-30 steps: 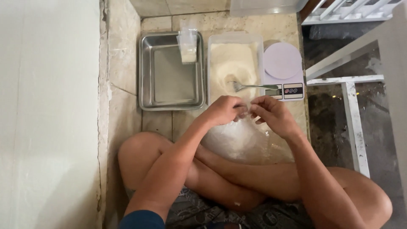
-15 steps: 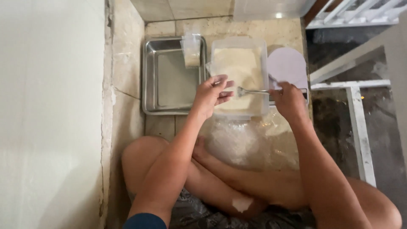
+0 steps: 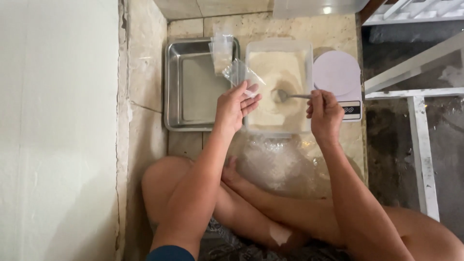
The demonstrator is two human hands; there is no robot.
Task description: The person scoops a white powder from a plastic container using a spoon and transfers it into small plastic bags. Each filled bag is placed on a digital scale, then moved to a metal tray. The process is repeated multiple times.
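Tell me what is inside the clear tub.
The tub holds pale powder and the spoon gripped by the right hand. Powder hides the tub's floor.

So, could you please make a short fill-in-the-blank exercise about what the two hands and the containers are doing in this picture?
1. The right hand holds a ____ whose bowl rests in the pale powder.
2. The left hand holds a small clear plastic ____ over the powder container's edge.
3. The metal tray lies to the ____ of the plastic container.
4. The round white platform beside the container belongs to a kitchen ____.

Missing words: spoon; bag; left; scale
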